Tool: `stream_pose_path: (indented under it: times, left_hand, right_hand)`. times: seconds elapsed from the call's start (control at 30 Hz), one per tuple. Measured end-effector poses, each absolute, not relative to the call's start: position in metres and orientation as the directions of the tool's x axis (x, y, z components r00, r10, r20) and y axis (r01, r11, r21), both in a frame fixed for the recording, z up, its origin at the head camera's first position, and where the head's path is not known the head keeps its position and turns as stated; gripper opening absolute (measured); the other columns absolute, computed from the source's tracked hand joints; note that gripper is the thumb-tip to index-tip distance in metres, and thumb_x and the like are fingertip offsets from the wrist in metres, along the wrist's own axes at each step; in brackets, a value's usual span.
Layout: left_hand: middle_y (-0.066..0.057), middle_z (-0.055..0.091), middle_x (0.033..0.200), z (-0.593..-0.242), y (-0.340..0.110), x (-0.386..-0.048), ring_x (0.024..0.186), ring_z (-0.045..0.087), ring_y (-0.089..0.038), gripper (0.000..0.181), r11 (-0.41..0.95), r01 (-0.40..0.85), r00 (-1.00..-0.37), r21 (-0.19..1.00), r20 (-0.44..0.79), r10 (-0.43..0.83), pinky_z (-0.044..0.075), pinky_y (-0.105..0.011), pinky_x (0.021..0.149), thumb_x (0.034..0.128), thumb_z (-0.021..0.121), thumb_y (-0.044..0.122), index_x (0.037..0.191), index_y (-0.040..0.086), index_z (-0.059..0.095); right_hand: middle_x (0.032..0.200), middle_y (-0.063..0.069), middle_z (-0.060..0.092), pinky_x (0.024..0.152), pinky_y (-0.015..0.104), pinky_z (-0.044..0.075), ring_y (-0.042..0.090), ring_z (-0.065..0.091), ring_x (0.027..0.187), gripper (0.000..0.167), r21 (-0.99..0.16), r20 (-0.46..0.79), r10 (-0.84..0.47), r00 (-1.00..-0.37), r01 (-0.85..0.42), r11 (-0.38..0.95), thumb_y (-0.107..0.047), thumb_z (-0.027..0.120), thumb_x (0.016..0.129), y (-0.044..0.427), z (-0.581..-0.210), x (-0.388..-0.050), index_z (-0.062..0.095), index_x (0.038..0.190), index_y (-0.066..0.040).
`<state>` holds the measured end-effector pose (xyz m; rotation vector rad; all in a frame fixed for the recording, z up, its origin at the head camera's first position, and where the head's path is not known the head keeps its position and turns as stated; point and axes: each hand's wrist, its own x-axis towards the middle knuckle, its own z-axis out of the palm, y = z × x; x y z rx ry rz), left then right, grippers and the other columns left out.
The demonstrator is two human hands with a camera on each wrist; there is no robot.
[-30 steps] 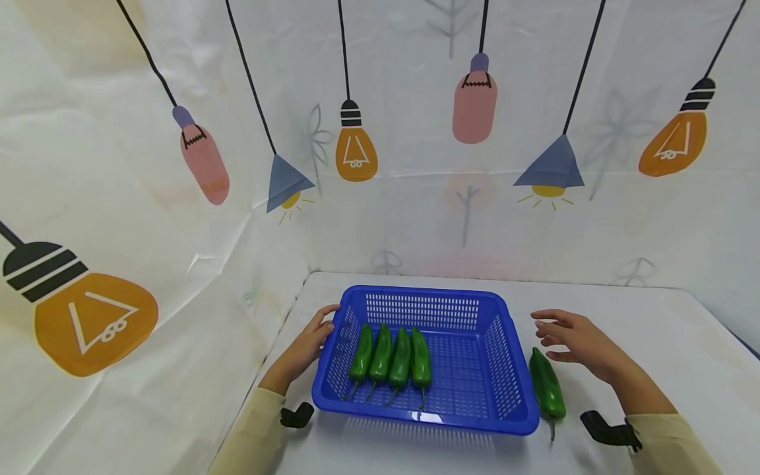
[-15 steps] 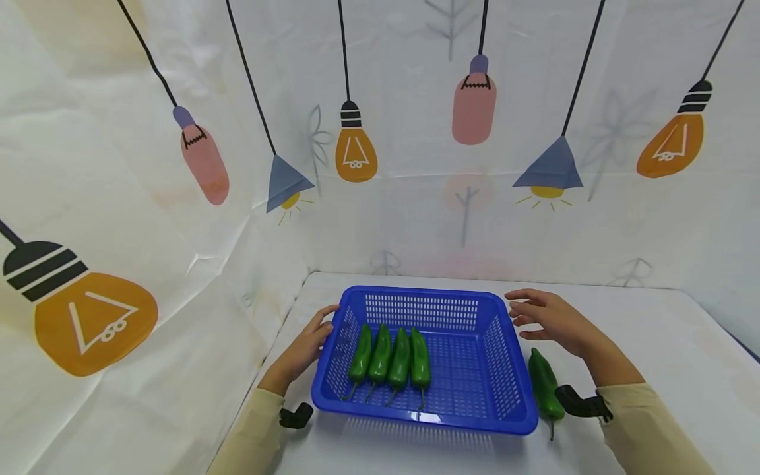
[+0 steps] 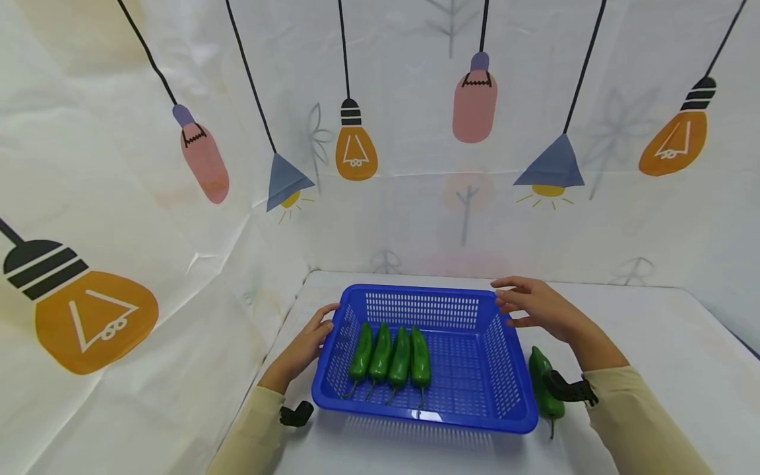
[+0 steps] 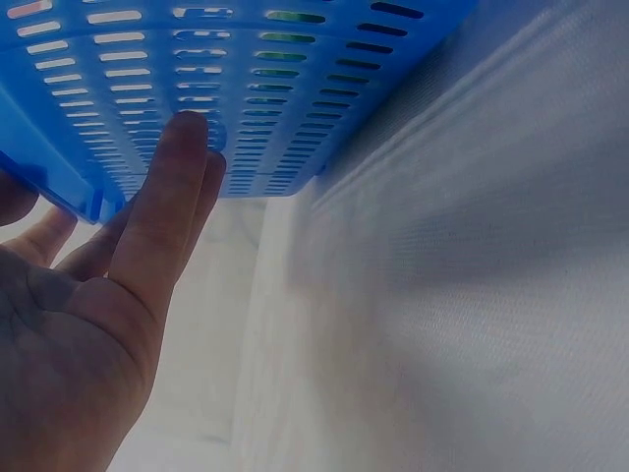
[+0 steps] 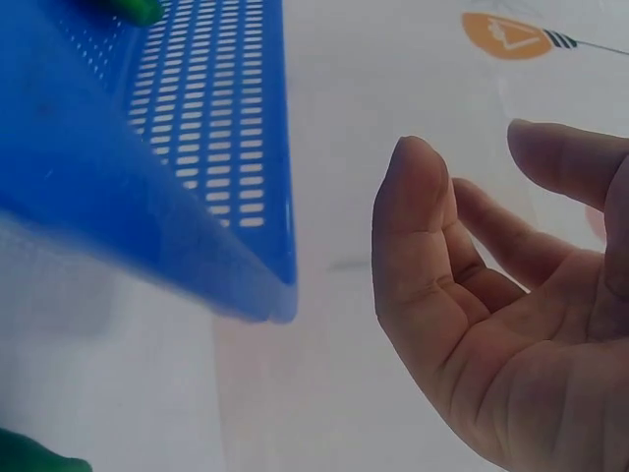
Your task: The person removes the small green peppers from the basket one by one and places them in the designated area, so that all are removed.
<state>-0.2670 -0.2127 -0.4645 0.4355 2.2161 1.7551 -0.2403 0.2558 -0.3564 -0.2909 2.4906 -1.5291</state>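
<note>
A blue perforated plastic basket sits on the white table, with several green peppers lying side by side in its left half, stems toward the front. My left hand is at the basket's left side; in the left wrist view its extended fingers lie against the slotted outer wall. Beside the back right corner is my right hand, holding nothing, fingers loosely bent. The right wrist view shows a gap between that hand and the basket. One more green pepper lies outside, right of the basket, partly hidden by the right wrist's black strap.
The white table extends to the right and a little behind the basket. A white cloth wall printed with hanging lamps closes off the back, and another stretch runs close along the left side.
My right hand has moved left and farther back, from above the loose pepper to the basket's back right corner. The left hand, basket and peppers have stayed put.
</note>
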Motion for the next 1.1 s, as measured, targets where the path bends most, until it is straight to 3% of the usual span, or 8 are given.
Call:
stream_pose_path:
  times: [0.17,0.43,0.8,1.1]
  left_hand:
    - [-0.023,0.053,0.139,-0.464,-0.213,-0.267,0.117,0.061,-0.034,0.05,0.223,0.057,-0.918,0.973,-0.037,0.396,0.051,-0.049,0.095,0.1117,0.033,0.03,0.159,0.019,0.023]
    - [-0.023,0.054,0.137,-0.463,-0.213,-0.267,0.115,0.062,-0.034,0.05,0.215,0.054,-0.916,0.975,-0.037,0.4,0.052,-0.048,0.094,0.1117,0.033,0.03,0.159,0.018,0.022]
    - [-0.024,0.054,0.136,-0.465,-0.213,-0.269,0.113,0.062,-0.033,0.051,0.207,0.059,-0.911,0.977,-0.032,0.412,0.052,-0.046,0.092,0.1113,0.034,0.031,0.159,0.017,0.021]
    - [-0.024,0.054,0.137,-0.464,-0.214,-0.268,0.115,0.062,-0.034,0.051,0.215,0.07,-0.911,0.974,-0.026,0.412,0.051,-0.048,0.094,0.112,0.033,0.032,0.159,0.017,0.021]
  right_hand:
    - [0.134,0.034,0.053,0.086,0.049,0.056,0.047,0.058,0.117,0.056,-0.901,-0.053,-0.3,-0.952,-0.084,0.425,-0.031,0.054,0.106,0.246,-0.347,-0.243,0.041,0.147,0.005]
    - [0.134,0.034,0.054,0.088,0.049,0.056,0.037,0.063,0.112,0.053,-0.901,-0.056,-0.326,-0.944,-0.092,0.423,-0.029,0.056,0.106,0.231,-0.343,-0.25,0.043,0.146,0.003]
    - [0.129,0.031,0.055,0.09,0.051,0.054,0.044,0.059,0.115,0.049,-0.929,-0.086,-0.373,-0.924,-0.061,0.364,-0.025,0.057,0.105,0.208,-0.348,-0.259,0.046,0.143,0.004]
    - [0.126,0.032,0.055,0.089,0.052,0.055,0.034,0.063,0.106,0.048,-0.934,-0.107,-0.38,-0.919,-0.038,0.356,-0.023,0.057,0.105,0.198,-0.357,-0.265,0.047,0.143,0.006]
